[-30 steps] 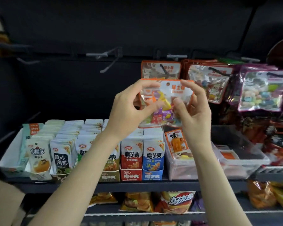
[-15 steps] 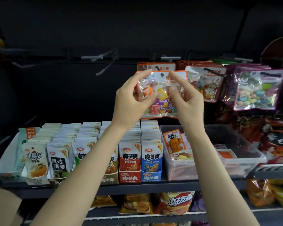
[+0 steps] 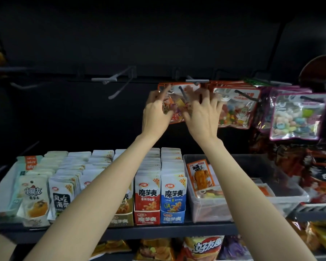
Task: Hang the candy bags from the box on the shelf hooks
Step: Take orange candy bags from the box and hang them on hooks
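- An orange-edged clear plastic candy bag [image 3: 177,102] is held up at a grey metal shelf hook [image 3: 183,92], whose prong is seen crossing the bag's top edge; within the last second the bag has been raised from chest height, in front of the shelf, to the hook rail.
- The bag appears to be threaded onto the hook, or just about to be; whether the hole is fully seated cannot be told.
- The bag's left edge is gripped by the left hand [image 3: 155,113], fingers curled around it with the index finger raised along the top corner.
- The right side is pinched by the right hand [image 3: 202,117], thumb at the bag's lower front, the other fingers spread and bent over its upper right corner.
- Just to the right, a red-topped clear candy bag [image 3: 235,108] and a purple-edged clear candy bag [image 3: 297,117] hang on neighbouring hooks.
- To the left, an empty grey hook [image 3: 119,87] is left free.
- Nearer, on the dark shelf below, a clear plastic box [image 3: 205,206] holding orange snack packets stands beside rows of white snack pouches [image 3: 149,187].
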`<action>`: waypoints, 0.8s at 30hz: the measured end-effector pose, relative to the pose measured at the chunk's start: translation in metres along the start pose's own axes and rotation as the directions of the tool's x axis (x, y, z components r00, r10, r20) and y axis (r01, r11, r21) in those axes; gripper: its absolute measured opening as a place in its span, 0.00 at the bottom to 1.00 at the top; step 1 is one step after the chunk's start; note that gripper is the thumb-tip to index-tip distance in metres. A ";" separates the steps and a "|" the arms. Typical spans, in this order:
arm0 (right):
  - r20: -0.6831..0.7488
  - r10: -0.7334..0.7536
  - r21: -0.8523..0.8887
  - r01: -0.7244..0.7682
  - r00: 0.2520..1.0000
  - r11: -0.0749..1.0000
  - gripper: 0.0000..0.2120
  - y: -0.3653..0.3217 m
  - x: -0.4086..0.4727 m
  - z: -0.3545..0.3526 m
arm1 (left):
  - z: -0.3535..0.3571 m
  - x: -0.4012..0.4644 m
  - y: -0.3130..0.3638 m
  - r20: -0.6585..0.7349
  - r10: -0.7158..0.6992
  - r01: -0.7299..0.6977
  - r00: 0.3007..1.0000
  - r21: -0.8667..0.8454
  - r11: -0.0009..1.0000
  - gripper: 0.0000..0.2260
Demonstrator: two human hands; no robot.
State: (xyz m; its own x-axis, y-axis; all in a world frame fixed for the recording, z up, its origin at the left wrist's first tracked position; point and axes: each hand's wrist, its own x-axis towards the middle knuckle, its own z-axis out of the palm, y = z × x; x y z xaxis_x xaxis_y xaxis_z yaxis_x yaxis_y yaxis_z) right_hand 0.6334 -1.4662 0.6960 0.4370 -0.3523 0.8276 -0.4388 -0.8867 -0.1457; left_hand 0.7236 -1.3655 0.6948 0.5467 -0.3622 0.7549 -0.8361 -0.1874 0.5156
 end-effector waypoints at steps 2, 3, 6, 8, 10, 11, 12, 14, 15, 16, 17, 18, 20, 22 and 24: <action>0.054 -0.027 -0.005 0.027 0.998 1.000 0.21 0.001 0.003 0.005 | 0.005 0.006 -0.005 0.038 -0.020 0.020 0.999 0.003 1.000 0.32; 0.053 -0.043 0.001 0.043 0.998 0.999 0.24 0.002 0.004 0.008 | 0.006 0.007 -0.006 0.050 -0.031 0.031 0.998 -0.005 1.000 0.32; -0.002 -0.080 0.022 0.080 0.997 0.997 0.24 0.007 -0.003 0.014 | 0.006 0.000 -0.003 0.058 -0.054 0.055 0.997 -0.020 0.998 0.33; -0.054 -0.101 0.054 0.104 0.993 0.993 0.21 0.009 -0.014 0.013 | 0.003 -0.009 0.002 0.057 -0.079 0.080 0.995 -0.015 0.997 0.32; -0.090 -0.122 0.088 0.130 0.988 0.988 0.17 0.008 -0.026 0.007 | -0.003 -0.023 0.008 0.056 -0.126 0.128 0.990 -0.036 0.991 0.31; -0.102 -0.125 0.117 0.137 0.987 0.984 0.16 0.006 -0.033 0.001 | -0.009 -0.032 0.011 0.056 -0.147 0.150 0.988 -0.066 0.986 0.30; -0.109 -0.122 0.158 0.138 0.987 0.978 0.16 0.002 -0.040 -0.006 | -0.015 -0.041 0.014 0.056 -0.163 0.169 0.985 -0.115 0.979 0.28; -0.126 -0.110 0.265 0.140 0.986 0.954 0.14 -0.009 -0.054 -0.023 | -0.036 -0.063 0.020 0.039 -0.177 0.182 0.983 -0.219 0.959 0.24; -0.140 -0.108 0.324 0.149 0.984 0.934 0.13 -0.016 -0.061 -0.032 | -0.049 -0.074 0.024 0.013 -0.172 0.170 0.985 -0.252 0.953 0.21; -0.154 -0.110 0.384 0.163 0.982 0.909 0.12 -0.024 -0.069 -0.042 | -0.063 -0.087 0.029 -0.027 -0.160 0.147 0.987 -0.275 0.950 0.17; -0.170 -0.113 0.449 0.179 0.979 0.876 0.11 -0.032 -0.077 -0.052 | -0.078 -0.100 0.034 -0.079 -0.142 0.114 0.987 -0.287 0.951 0.14; -0.184 -0.112 0.517 0.193 0.976 0.834 0.10 -0.042 -0.085 -0.062 | -0.095 -0.114 0.038 -0.145 -0.109 0.065 0.984 -0.280 0.958 0.11; -0.196 -0.116 0.643 0.217 0.974 0.735 0.09 -0.063 -0.103 -0.078 | -0.128 -0.139 0.042 -0.274 0.007 -0.055 0.962 -0.170 0.984 0.08; -0.183 -0.165 0.740 0.246 0.969 0.626 0.08 -0.085 -0.122 -0.086 | -0.160 -0.163 0.037 -0.335 0.123 -0.136 0.934 -0.015 0.991 0.08; -0.128 -0.251 0.810 0.247 0.959 0.531 0.07 -0.106 -0.144 -0.086 | -0.194 -0.192 0.028 -0.326 0.168 -0.141 0.930 0.103 0.985 0.08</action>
State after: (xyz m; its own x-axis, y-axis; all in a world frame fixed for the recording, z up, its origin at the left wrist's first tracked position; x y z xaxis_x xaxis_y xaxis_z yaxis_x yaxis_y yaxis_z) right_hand 0.5496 -1.2953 0.6389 0.4290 -0.0769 0.9000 0.5109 -0.8010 -0.3119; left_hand 0.6044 -1.1236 0.6430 0.3833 -0.0707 0.9209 -0.9050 -0.2277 0.3592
